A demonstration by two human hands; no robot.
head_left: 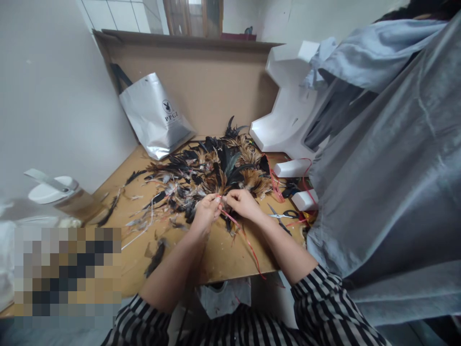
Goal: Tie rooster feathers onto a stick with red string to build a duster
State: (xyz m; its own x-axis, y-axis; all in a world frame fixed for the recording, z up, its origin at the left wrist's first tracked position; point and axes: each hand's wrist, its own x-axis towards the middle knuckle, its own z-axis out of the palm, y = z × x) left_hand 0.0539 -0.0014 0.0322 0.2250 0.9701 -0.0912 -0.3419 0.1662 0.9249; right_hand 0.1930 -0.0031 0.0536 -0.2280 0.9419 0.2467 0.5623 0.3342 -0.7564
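Both hands meet at the front edge of a heap of black, brown and white feathers (180,163) on the table. My left hand (208,210) is closed, pinching the base of a bunch of brown and black feathers (228,168) that stands up from the fingertips. Close beside it, my right hand (242,202) is closed with thumb and forefinger pressed together on a thin red string (249,244). From between the hands the string trails down toward the table's front edge. My fingers hide the exact spot where it meets the quills.
Scissors (279,216) lie right of my right forearm. White foam blocks (293,168) and more red string (276,187) lie beyond them. A silver bag (154,115) leans against a cardboard panel (223,86). Grey cloth (389,168) hangs at right; a white-lidded container (59,192) stands left.
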